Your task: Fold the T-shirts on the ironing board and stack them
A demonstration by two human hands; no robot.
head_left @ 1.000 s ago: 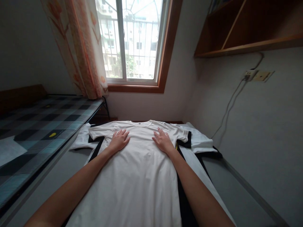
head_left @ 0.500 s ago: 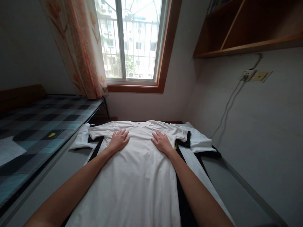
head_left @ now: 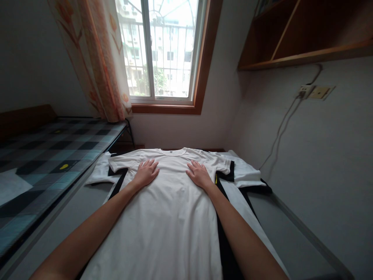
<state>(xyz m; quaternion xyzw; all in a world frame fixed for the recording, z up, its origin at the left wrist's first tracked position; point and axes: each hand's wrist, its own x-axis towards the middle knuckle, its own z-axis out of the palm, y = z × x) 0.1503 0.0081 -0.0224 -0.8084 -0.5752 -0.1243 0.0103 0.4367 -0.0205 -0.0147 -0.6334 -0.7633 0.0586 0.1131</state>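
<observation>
A white short-sleeved T-shirt [head_left: 169, 217] lies spread out, its collar toward the window and light wrinkles across the front. My left hand [head_left: 146, 172] rests flat on the left side of its chest, fingers spread. On the right side of the chest lies my right hand [head_left: 198, 174], also flat with fingers apart. Beneath this shirt is a black garment [head_left: 227, 245], showing along the edges and sleeves. Under that, a wider white garment [head_left: 246, 173] with black-trimmed sleeves sticks out at both sides. Neither hand grips any cloth.
The clothes lie on a grey surface [head_left: 291, 233]. To the left is a bed with a checked cover [head_left: 84, 136] and a white sheet of paper [head_left: 13, 186]. A window [head_left: 171, 58], a floral curtain [head_left: 99, 58], a wooden shelf [head_left: 305, 54] and a wall socket [head_left: 320, 93] surround it.
</observation>
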